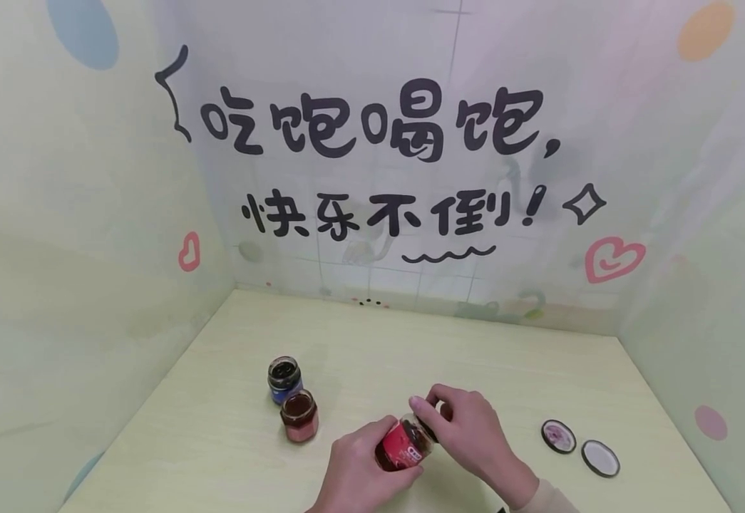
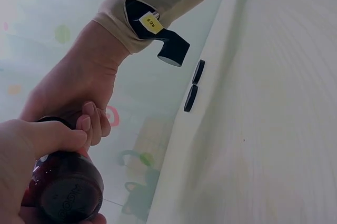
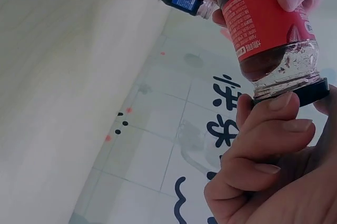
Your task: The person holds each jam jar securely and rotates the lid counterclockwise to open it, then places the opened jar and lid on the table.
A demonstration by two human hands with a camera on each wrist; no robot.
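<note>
My left hand (image 1: 359, 463) grips a glass jar (image 1: 401, 447) with a red label and dark contents, held tilted above the table. The fingers of my right hand (image 1: 475, 434) pinch the black lid (image 3: 310, 92) at the jar's mouth. In the right wrist view the lid sits at the rim of the jar, with clear glass showing below it. Dark contents lie toward the base. From the left wrist view the jar's round bottom (image 2: 71, 195) faces the camera, while the lid is mostly hidden by fingers.
Two lidless jars stand left on the table (image 1: 218, 442): one with a blue label (image 1: 285, 392), one with a pink label (image 1: 300, 427) in front of it. Two lids, one stained inside (image 1: 558, 436) and one white inside (image 1: 600, 458), lie at the right. Printed walls enclose the table.
</note>
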